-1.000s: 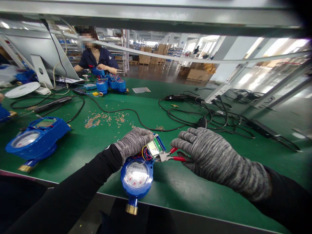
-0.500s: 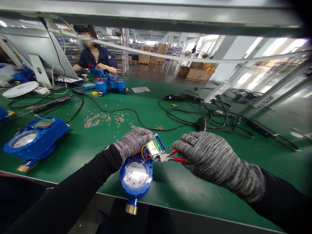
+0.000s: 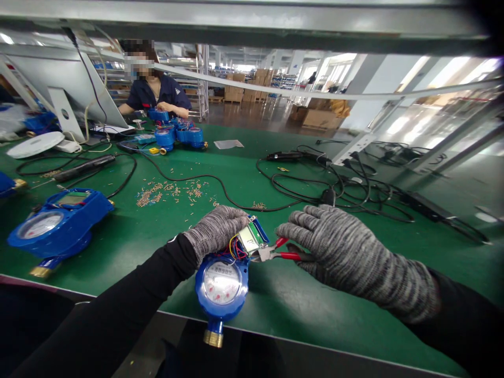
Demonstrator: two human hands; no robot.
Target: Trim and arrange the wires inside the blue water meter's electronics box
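A blue water meter (image 3: 221, 283) with a round dial and a brass fitting stands at the table's front edge. Above its dial, a small circuit board with a display (image 3: 251, 237) is tilted out, with coloured wires (image 3: 235, 249) running below it. My gloved left hand (image 3: 219, 231) is closed on the board's left edge, beside the meter's housing. Red-handled cutting pliers (image 3: 268, 254) are gripped in my gloved right hand (image 3: 334, 244). Their jaws reach the wires and the lower right of the board; the exact contact is too small to tell.
Another blue water meter (image 3: 59, 223) stands at the left. Small brass-coloured pins (image 3: 169, 191) lie scattered behind my hands. Black cables (image 3: 299, 178) coil at the right. A co-worker (image 3: 155, 94) sits across the green table near more meters (image 3: 177, 135) and a monitor (image 3: 63, 84).
My right hand has shifted slightly, its upper fingers raised a little and the plier handles a bit further apart. The pliers' jaws stay at the board; my left hand keeps its hold.
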